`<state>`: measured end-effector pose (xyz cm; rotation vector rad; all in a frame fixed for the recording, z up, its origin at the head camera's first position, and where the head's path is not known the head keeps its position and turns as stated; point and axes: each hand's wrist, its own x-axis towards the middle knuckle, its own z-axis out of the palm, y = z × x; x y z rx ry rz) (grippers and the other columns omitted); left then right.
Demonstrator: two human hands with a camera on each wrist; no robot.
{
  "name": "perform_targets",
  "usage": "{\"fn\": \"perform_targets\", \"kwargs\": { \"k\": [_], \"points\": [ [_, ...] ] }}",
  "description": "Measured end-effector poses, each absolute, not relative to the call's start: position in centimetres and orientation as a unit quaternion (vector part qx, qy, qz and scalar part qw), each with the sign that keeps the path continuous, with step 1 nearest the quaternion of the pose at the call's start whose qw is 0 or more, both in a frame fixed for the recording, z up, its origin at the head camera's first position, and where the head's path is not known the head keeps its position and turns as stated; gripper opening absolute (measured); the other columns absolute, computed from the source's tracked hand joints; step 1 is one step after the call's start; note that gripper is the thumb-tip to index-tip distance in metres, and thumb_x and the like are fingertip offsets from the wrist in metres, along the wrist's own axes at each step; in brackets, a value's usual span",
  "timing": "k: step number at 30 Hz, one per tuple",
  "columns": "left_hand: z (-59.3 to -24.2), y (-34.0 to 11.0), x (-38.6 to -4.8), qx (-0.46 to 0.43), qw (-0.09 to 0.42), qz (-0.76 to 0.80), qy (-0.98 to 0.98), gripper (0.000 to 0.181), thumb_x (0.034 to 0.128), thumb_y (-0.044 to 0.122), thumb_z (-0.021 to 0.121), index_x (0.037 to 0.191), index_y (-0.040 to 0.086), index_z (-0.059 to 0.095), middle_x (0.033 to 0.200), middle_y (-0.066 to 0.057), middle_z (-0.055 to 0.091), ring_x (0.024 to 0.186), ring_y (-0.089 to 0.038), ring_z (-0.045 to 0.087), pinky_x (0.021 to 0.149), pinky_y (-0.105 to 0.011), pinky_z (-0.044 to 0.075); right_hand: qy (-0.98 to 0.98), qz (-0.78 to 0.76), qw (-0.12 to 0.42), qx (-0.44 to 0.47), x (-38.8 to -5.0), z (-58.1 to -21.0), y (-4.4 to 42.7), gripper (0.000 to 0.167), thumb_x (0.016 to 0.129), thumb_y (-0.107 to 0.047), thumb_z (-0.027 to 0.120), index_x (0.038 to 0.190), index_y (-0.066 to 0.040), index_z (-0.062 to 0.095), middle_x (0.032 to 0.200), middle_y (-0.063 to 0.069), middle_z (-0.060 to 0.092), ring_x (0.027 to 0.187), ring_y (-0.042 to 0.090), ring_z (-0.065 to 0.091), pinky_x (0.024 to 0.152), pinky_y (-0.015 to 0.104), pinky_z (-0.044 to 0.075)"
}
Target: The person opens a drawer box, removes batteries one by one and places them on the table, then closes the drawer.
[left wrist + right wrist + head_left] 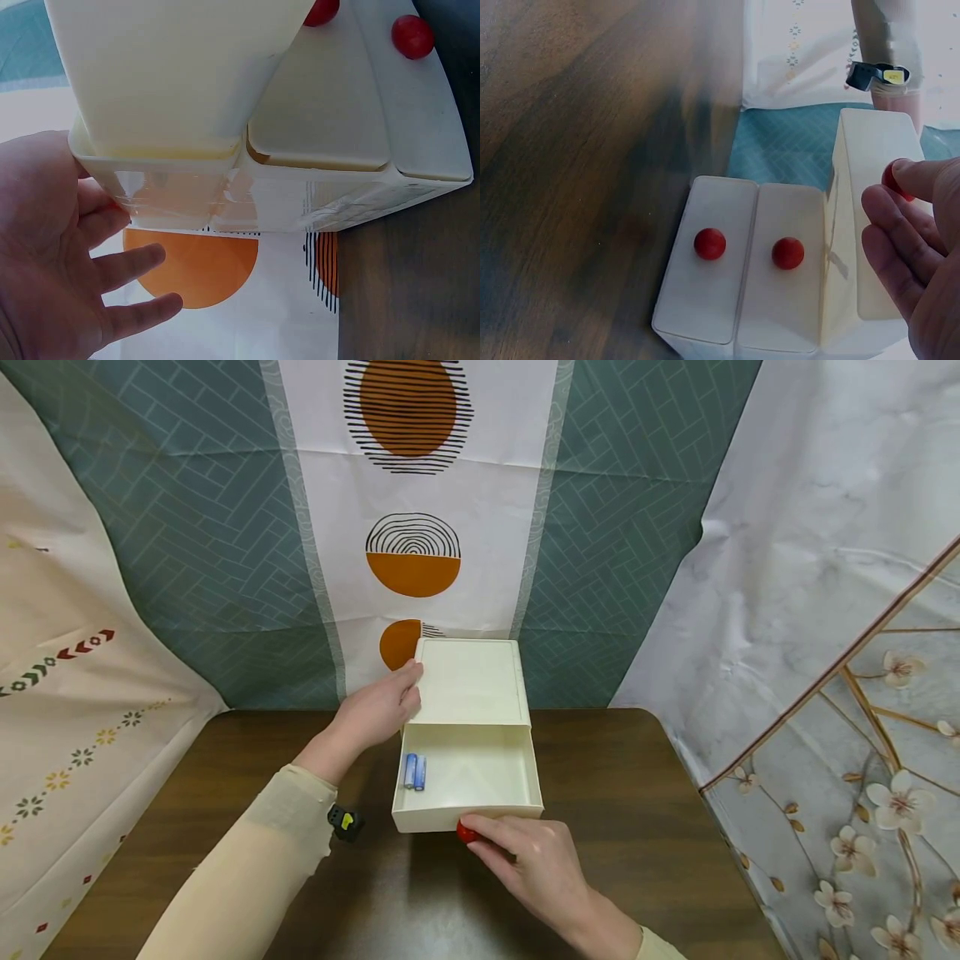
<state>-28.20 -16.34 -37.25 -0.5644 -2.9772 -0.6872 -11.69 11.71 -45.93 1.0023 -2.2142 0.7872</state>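
Observation:
A cream cabinet stands against the patterned cloth, its top drawer pulled out. Two blue batteries lie side by side at the drawer's left. With thumb and fingers my right hand pinches the red knob on the drawer front; the right wrist view shows the same pinch on the knob. My left hand rests against the cabinet's left side. In the left wrist view, that hand touches the cabinet's edge, its fingers spread and fairly straight.
Below the open drawer are two closed drawers with red knobs. The cabinet stands on a dark wooden table. A grey-green and white cloth hangs behind it, with a floral cloth on the right and an embroidered one on the left.

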Motion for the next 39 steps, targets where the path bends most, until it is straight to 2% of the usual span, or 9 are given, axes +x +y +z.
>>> {"fn": "perform_targets", "kwargs": {
  "k": [9,16,24,29,39],
  "points": [
    [-37.2,-16.4,-28.1,-0.183,0.014,-0.224,-0.957,0.062,0.1165,0.031,0.035,0.174,0.008,0.033,0.18,-0.014,0.027,0.163,-0.034,0.034,0.129,-0.056,0.034,-0.836,0.297,0.275,0.37,-11.5,-45.8,11.7,0.038,0.091,-0.02,0.094,0.126,-0.026,0.084,0.111,-0.015,0.082,0.091,-0.002,0.076,0.073,0.018,0.061],
    [-37.2,-16.4,-28.2,-0.183,0.015,-0.226,-0.957,0.063,0.1162,0.031,0.035,0.174,0.008,0.032,0.18,-0.014,0.027,0.162,-0.034,0.035,0.128,-0.056,0.035,-0.817,0.292,0.306,0.391,-11.6,-45.8,11.7,0.037,0.092,-0.02,0.093,0.127,-0.024,0.084,0.109,-0.012,0.082,0.09,-0.001,0.077,0.072,0.017,0.06],
    [-37.3,-16.3,-28.3,-0.179,0.017,-0.221,-0.958,0.064,0.1155,0.033,0.034,0.174,0.009,0.033,0.18,-0.012,0.028,0.162,-0.033,0.037,0.125,-0.057,0.04,-0.813,0.29,0.313,0.397,-11.6,-45.9,11.8,0.039,0.09,-0.018,0.094,0.128,-0.023,0.083,0.11,-0.011,0.083,0.091,0.0,0.077,0.072,0.017,0.061],
    [-37.5,-16.2,-28.4,-0.176,0.02,-0.214,-0.961,0.064,0.1156,0.033,0.032,0.175,0.009,0.033,0.18,-0.012,0.028,0.162,-0.033,0.037,0.122,-0.057,0.044,-0.81,0.29,0.318,0.398,-11.8,-45.9,11.8,0.046,0.084,-0.014,0.097,0.127,-0.023,0.084,0.109,-0.011,0.083,0.091,0.0,0.077,0.072,0.017,0.061],
    [-37.4,-16.1,-29.3,-0.172,0.015,-0.216,-0.961,0.062,0.1169,0.031,0.032,0.174,0.007,0.033,0.181,-0.012,0.027,0.163,-0.033,0.035,0.128,-0.054,0.036,-0.823,0.288,0.308,0.38,-12.6,-45.8,11.9,0.045,0.084,-0.015,0.097,0.126,-0.024,0.084,0.111,-0.013,0.083,0.093,0.0,0.078,0.073,0.022,0.063]
  ]
}}
